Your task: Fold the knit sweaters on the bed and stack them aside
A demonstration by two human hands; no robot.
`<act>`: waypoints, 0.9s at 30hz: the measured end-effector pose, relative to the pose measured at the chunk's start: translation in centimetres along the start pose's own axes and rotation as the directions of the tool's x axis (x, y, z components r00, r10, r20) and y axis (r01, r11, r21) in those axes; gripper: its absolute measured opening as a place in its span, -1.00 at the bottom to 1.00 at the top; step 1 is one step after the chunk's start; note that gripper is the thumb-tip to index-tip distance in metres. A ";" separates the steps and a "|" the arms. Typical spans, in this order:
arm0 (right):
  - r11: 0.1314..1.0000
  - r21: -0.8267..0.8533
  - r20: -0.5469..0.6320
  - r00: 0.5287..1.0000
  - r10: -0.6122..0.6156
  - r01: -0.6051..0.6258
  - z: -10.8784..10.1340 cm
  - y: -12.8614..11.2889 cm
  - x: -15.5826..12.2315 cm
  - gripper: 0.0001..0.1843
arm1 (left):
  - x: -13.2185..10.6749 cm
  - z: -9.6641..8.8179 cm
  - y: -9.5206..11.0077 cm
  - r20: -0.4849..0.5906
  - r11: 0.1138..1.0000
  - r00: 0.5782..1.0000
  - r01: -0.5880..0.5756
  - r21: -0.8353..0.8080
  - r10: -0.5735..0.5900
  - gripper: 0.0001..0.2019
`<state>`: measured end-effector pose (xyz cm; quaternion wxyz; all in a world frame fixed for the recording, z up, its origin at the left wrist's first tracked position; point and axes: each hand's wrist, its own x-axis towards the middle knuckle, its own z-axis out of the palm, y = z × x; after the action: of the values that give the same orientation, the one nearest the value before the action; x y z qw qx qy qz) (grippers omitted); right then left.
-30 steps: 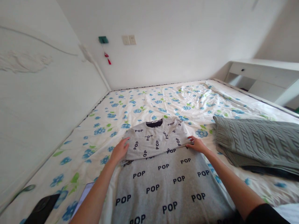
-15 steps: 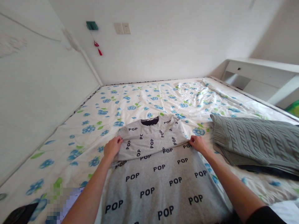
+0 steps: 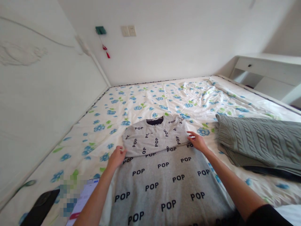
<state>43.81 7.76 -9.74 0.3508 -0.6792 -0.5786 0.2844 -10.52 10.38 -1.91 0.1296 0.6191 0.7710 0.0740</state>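
Note:
A grey sweatshirt [image 3: 169,188] printed with "POP" lies flat on the bed, its round neckline away from me. Its sleeves are folded across the chest, making a band [image 3: 150,142] below the neck. At the left end of this band, my left hand [image 3: 117,157] has its fingers curled in a pinch at the fabric edge. My right hand [image 3: 197,141] is at the opposite end, with fingers apart and the fingertips resting by the folded edge. The lower part of the sweatshirt runs out of view toward me.
A folded green-grey cable-knit sweater [image 3: 258,141] lies to the right on the floral bedsheet [image 3: 145,97]. At the lower left are a black phone-like object [image 3: 41,208] and a lit screen [image 3: 83,196]. A white desk [image 3: 270,70] stands beyond the bed's right edge.
My right hand has loosened its pinch and its fingers have spread. My left hand has shifted slightly down along the sleeve edge. The view has turned a little left.

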 end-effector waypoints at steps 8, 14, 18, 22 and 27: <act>0.983 -0.184 0.030 0.999 0.031 -0.025 1.0 0.2 -0.6 -0.39 | -2.7 0.2 -3.3 0.205 0.875 0.964 -0.053 -0.482 0.171 -0.34; 0.910 -0.414 0.013 0.999 0.032 -0.024 0.3 0.4 -1.3 -0.67 | -2.7 0.6 -2.5 -0.002 0.969 1.000 -0.024 -0.245 0.024 -0.76; 0.890 -0.454 -0.003 0.999 0.044 -0.041 0.3 0.9 -1.4 -0.74 | -2.9 1.0 -2.1 -0.068 0.991 0.997 0.019 -0.136 -0.029 -0.92; 0.934 -0.346 0.042 0.993 0.110 -0.089 -0.2 1.7 -0.9 -0.71 | -2.4 0.6 -2.7 0.163 0.982 0.986 0.051 -0.183 -0.020 -0.81; 0.989 -0.054 0.144 0.979 0.144 -0.138 -0.9 2.1 0.2 -0.57 | -0.5 -1.2 -3.2 0.310 0.948 0.950 0.059 -0.312 0.042 -0.32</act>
<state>45.81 7.61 -10.91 0.2711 -0.7030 -0.5595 0.3453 -13.79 9.20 -1.56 0.3482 0.5907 0.7214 0.0973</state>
